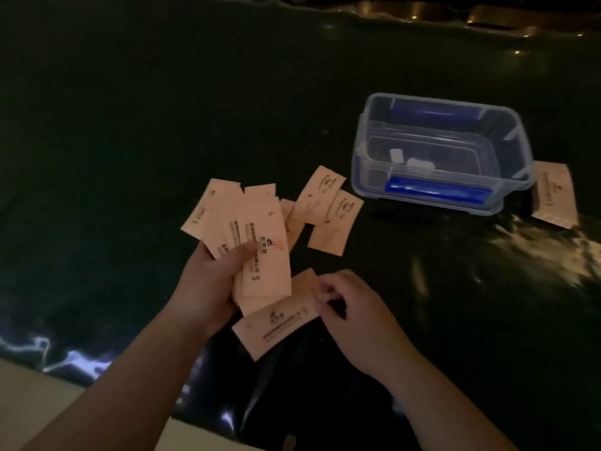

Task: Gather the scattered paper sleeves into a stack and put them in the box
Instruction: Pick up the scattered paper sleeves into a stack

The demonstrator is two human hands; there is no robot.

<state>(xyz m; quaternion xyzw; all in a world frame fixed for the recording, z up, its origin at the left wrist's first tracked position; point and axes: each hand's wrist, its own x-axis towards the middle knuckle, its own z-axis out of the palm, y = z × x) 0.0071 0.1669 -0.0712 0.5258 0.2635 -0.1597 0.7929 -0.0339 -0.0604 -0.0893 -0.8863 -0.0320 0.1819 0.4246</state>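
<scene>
Dim light, glossy dark desk (pixel 97 157). Nearest, the right hand (pixel 354 307) pinched the right end of a single paper sleeve (pixel 276 323) between thumb and fingertips, the sleeve lying crosswise just below the bundle. The left hand (pixel 211 281) was closed on a loose fan of sleeves (pixel 257 242), thumb pressed across the top one; the edges were splayed, not squared. Risk judged here: the fan was held by thumb pressure only, so adding the next sleeve at an angle could let the lower ones slide out and scatter back on the desk. The slick surface would make flat sleeves hard to lift again. Beyond the fan, two more sleeves (pixel 328 206) lay overlapping on the desk, near the box's left corner. Farther right stood the clear plastic box (pixel 507 177), open, with blue clip handles and a couple of small pale items inside, too blurred to identify. One stray sleeve (pixel 554 196) lay just right of the box, partly behind its corner, easy to overlook in this light. An unsquared stack might also catch on the box rim going in. Writing: each sleeve carried dark printed lines and a small logo mark, but the print was too small and blurred to read; no brand could be made out.
</scene>
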